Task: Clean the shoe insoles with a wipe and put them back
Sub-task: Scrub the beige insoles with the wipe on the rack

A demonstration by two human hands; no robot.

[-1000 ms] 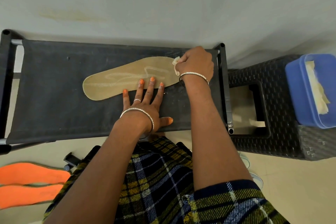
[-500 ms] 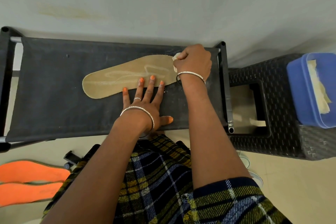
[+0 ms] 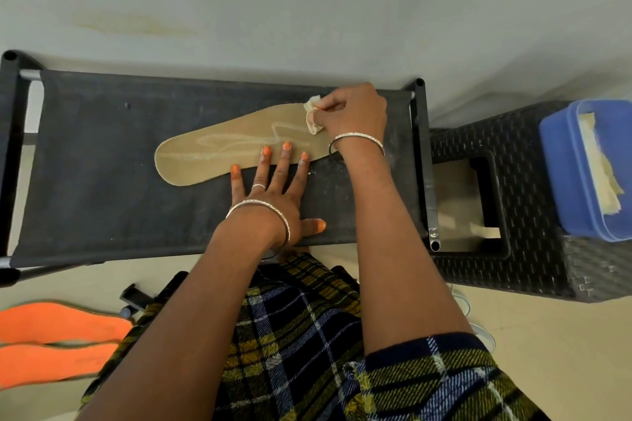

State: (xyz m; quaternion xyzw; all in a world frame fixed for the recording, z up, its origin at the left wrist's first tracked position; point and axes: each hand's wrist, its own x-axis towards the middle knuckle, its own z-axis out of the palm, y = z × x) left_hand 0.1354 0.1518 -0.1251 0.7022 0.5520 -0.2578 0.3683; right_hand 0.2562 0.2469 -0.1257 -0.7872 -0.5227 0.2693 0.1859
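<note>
A tan insole (image 3: 212, 154) lies flat on the dark fabric top of a low rack (image 3: 102, 181), its toe pointing left. My left hand (image 3: 273, 195) lies flat with straight fingers, the fingertips pressing the insole's near edge. My right hand (image 3: 352, 113) grips a small crumpled pale wipe (image 3: 313, 116) against the insole's heel end. Two orange insoles (image 3: 58, 342) lie on the floor at the lower left.
A black woven stool (image 3: 513, 215) stands right of the rack. On it sits a blue tub (image 3: 581, 174) holding pale wipes. A wall runs behind the rack. My lap in a checked cloth fills the foreground.
My right hand has slid the wipe slightly left along the heel end, and more of the wipe now shows. My left hand stays put on the insole.
</note>
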